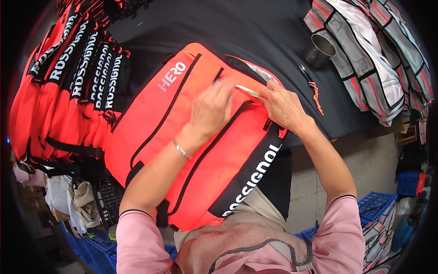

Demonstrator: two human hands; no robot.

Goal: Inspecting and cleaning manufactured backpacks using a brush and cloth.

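Observation:
A bright red-orange backpack (155, 107) with black zips and a black lettered panel lies across the black-covered table, its near side against my body. My right hand (283, 104) is closed on a slim white-and-green tool (247, 91) over the bag's upper right part. What kind of tool it is cannot be made out. Facing it, my left hand (212, 107) is over the bag's upper middle, between two of the zips. Motion smears its fingers, and whether they pinch anything is unclear.
Several red bags (54, 114) are stacked at the left. Grey bags with red and black trim (351, 64) lie at the far right, beside a metal cup (323, 48) and a small dark pointed tool on an orange cord (315, 91). Blue crates (376, 206) stand below, right.

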